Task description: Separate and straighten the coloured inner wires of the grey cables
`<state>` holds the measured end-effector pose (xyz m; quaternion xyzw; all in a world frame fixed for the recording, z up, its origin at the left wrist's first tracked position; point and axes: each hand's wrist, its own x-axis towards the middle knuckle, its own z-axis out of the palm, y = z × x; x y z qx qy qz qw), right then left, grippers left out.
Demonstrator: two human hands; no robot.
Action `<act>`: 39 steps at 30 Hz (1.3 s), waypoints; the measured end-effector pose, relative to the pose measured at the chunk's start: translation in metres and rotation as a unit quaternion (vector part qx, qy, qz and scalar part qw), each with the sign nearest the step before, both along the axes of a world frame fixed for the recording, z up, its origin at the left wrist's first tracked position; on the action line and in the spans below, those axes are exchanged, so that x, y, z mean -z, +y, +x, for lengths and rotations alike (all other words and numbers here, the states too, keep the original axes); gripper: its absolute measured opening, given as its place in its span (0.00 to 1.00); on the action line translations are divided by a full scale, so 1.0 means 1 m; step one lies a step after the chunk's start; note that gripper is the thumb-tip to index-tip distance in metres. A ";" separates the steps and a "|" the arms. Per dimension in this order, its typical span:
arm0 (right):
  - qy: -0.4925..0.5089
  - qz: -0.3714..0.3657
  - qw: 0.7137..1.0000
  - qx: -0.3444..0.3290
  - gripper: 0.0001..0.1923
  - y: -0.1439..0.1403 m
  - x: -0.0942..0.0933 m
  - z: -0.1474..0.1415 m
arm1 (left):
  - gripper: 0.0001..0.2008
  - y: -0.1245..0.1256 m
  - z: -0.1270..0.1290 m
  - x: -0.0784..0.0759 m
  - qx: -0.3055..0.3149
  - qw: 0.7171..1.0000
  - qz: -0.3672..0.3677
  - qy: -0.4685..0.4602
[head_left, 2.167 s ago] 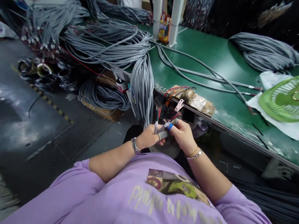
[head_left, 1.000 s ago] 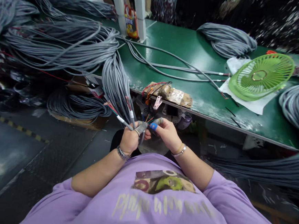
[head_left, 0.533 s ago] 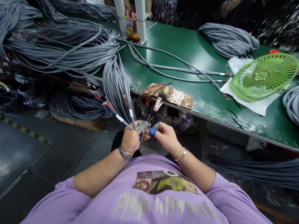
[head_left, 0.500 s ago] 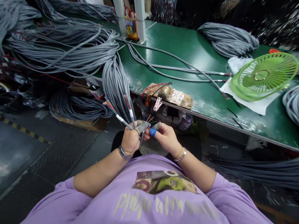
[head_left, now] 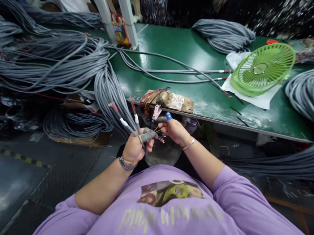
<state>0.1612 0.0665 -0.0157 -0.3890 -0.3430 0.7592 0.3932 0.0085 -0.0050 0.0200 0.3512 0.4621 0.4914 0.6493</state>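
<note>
My left hand (head_left: 135, 146), its thumb wrapped in grey tape, is closed around several grey cables (head_left: 130, 128). Two cable ends with white bands and fanned, coloured cores stick out to its upper left. From its other side spread thin coloured wires (head_left: 159, 138), orange, green and red among them. Just right of these is my right hand (head_left: 176, 131), with a blue cover on the thumb and a grey wrap on a finger. Its thumb stands apart from the fingers, and the fingertips are close to the orange wires; whether they touch is unclear.
A green workbench (head_left: 163, 42) runs ahead, with large grey cable coils (head_left: 69, 60) at left. A taped block (head_left: 174, 100) with a pink clip (head_left: 156, 112) sits at its front edge. Right are a green fan (head_left: 261, 69) and another cable coil (head_left: 308, 93). A person is at upper left.
My right hand has moved up and right, away from my left hand, and its thumb has lifted. More coloured wire ends now show between the hands. The view has shifted slightly rightward.
</note>
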 end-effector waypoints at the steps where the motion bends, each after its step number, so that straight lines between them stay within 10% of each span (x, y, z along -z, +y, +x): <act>1: 0.014 -0.012 1.000 -0.023 0.27 0.005 -0.004 -0.004 | 0.15 0.001 0.001 0.000 0.006 1.000 0.000 -0.002; 10: -0.035 0.153 0.979 0.128 0.29 0.015 -0.005 -0.029 | 0.15 0.013 0.003 0.009 0.006 1.000 -0.002 -0.013; 19: 0.113 -0.014 0.991 0.065 0.29 0.018 -0.017 -0.041 | 0.17 0.017 0.005 0.010 -0.005 1.000 -0.012 -0.007; 39: 0.146 -0.057 0.988 -0.015 0.26 0.011 -0.017 -0.027 | 0.16 0.001 0.003 0.008 -0.045 0.998 0.010 0.039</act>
